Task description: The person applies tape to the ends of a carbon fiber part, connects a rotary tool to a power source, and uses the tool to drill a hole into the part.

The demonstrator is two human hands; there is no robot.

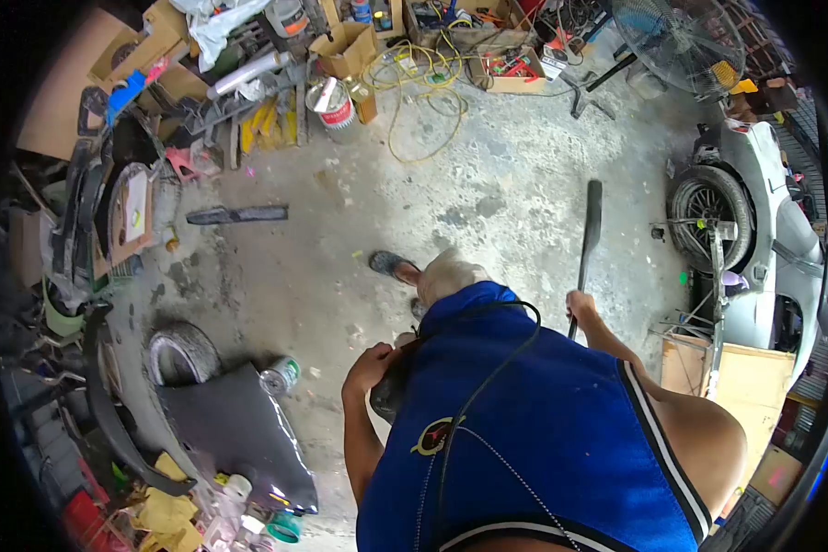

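Out to the right, my right hand (580, 304) is wrapped round the lower end of a long, dark, flat strip (591, 225), which points away from me above the floor. My left hand (370, 365) is at my left side with its fingers curled, against a dark grey item (391, 391) partly hidden by my blue top. What those fingers hold, if anything, is hidden. A second long, dark strip (237, 214) lies on the concrete floor (488, 193), ahead and to the left.
At left, a dark car panel (235, 428) lies beside a can (281, 375) and a grey curved part (182, 354). A paint bucket (333, 109), yellow cord (405, 120) and toolbox (506, 69) are ahead. At right stand a fan (681, 41) and a car (768, 202) with a wheel (711, 207).
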